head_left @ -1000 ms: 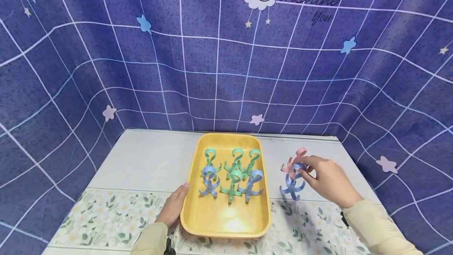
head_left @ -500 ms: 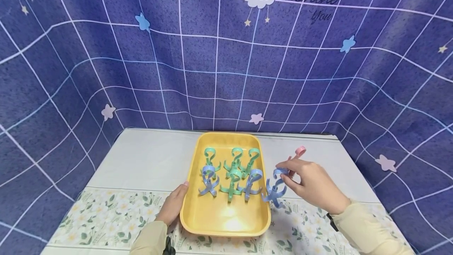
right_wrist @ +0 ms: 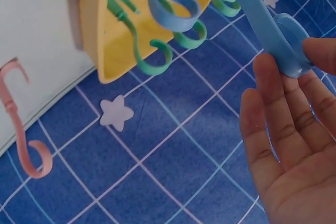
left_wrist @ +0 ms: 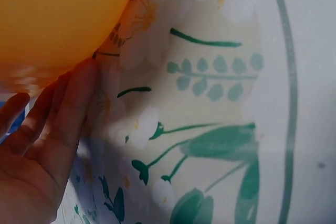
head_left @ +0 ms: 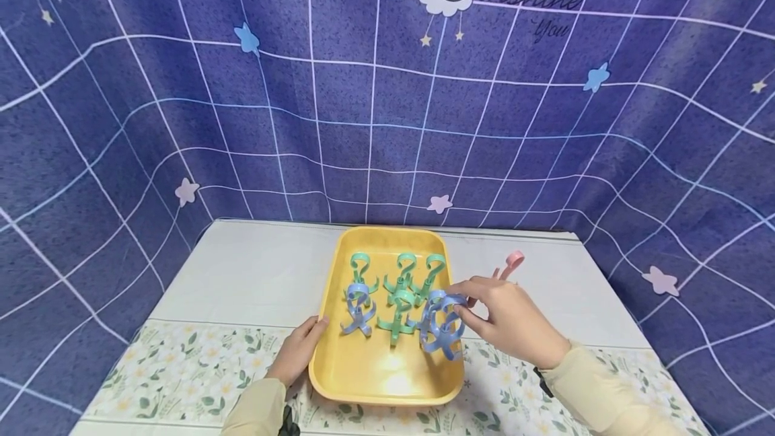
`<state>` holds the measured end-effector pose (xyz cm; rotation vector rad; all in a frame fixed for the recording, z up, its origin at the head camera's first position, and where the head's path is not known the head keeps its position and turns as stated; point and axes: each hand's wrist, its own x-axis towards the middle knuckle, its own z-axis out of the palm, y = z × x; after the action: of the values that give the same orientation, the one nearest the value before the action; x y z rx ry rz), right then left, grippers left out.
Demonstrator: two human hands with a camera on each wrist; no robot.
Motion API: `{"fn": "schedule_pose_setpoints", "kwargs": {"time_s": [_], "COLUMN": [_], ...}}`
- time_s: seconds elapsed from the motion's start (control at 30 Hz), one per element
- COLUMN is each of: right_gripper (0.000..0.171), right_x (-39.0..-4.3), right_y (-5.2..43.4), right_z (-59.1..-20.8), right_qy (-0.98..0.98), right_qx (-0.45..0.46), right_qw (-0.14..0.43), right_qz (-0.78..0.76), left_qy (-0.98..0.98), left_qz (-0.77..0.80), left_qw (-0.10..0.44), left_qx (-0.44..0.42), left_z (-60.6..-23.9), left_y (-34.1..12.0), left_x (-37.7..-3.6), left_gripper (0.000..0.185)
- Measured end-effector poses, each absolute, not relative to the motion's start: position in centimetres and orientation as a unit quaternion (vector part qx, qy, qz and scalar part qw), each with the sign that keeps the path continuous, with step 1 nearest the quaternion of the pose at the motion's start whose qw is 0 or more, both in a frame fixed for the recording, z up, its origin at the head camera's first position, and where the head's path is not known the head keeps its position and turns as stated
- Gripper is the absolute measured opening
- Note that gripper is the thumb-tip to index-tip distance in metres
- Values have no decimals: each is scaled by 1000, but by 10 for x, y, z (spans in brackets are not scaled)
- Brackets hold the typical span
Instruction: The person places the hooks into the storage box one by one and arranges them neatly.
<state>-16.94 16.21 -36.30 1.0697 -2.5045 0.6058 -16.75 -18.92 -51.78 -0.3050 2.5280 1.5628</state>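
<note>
My right hand (head_left: 508,318) pinches the curled top of a blue multi-prong hanging hook (head_left: 445,338) between thumb and fingers. This hook hangs prongs down over the right side of a yellow tray (head_left: 387,389), in front of another blue hook (head_left: 426,320), which it partly hides. In the right wrist view the held blue hook (right_wrist: 257,17) is close up, its curl at my fingertips. My left hand (head_left: 299,348) holds the tray's left edge, with the thumb at the rim; in the left wrist view its fingers (left_wrist: 73,103) reach the tray's outer wall.
Several green hooks (head_left: 396,321) and a blue hook (head_left: 358,318) stand in the tray. Right of it, a pink hook (head_left: 514,261) stands on the table (head_left: 260,268), partly behind my right hand. A dark blue curtain (head_left: 339,120) surrounds the table's back and sides.
My right hand has lifted the blue hook from beside the pink one and carried it left, over the tray's right side. My left hand stays at the tray's edge.
</note>
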Motion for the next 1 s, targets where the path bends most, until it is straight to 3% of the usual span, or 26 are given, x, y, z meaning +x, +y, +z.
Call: {"fn": "schedule_pose_setpoints", "kwargs": {"time_s": [0.5,1.0], "right_gripper": [24,20], "right_x": [-169,-172], "right_y": [130,102], "right_z": [-374,-398], "right_qy": [-873,-861], "right_qx": [387,404], "right_qw": [122,116], "right_qz": [271,287], "left_qy": [852,864], "left_qz": [512,496], "left_qw": [59,32], "left_qx": [-90,-83], "left_z": [-513,-513], "left_y": [-185,-181], "left_x": [-169,-175], "left_gripper": [57,53]}}
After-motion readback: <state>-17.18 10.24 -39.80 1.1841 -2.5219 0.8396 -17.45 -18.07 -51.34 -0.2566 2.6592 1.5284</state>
